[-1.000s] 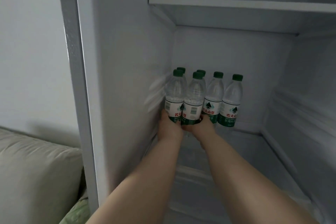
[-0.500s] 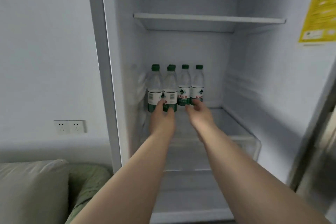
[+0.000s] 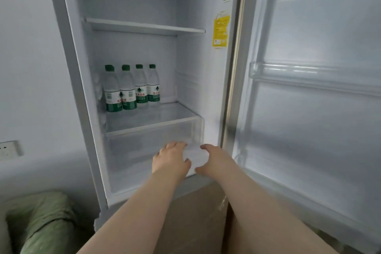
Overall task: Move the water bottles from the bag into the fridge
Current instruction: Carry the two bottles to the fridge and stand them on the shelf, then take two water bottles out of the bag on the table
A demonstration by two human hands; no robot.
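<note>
fridge [image 3: 198, 72]: door [image 3: 309, 130] swung open to my right, inside lit.

water bottles [image 3: 132, 90]: four green caps visible in a row, upright, side by side and touching, at the back left of the glass shelf [image 3: 165, 115], the leftmost one close to the left wall. labels face me. cannot tell whether more stand behind them.

left hand [image 3: 171, 159]: out in front of the clear drawer [image 3: 144, 142] under that shelf, fingers loosely bent, holding nothing. well below the bottles and apart from them.

right hand [image 3: 214, 161]: just beside the left, a small gap between the two, fingers loosely curled, thumb toward the left hand, holding nothing. cannot tell if either hand touches the drawer front.

other: upper shelf [image 3: 144, 27] above the bottles; yellow sticker [image 3: 221, 31] on the right inner wall; clear rail [image 3: 309, 72] across the door; wall socket [image 3: 9, 148] at far left; green cloth [image 3: 41, 218] bunched at lower left.
</note>
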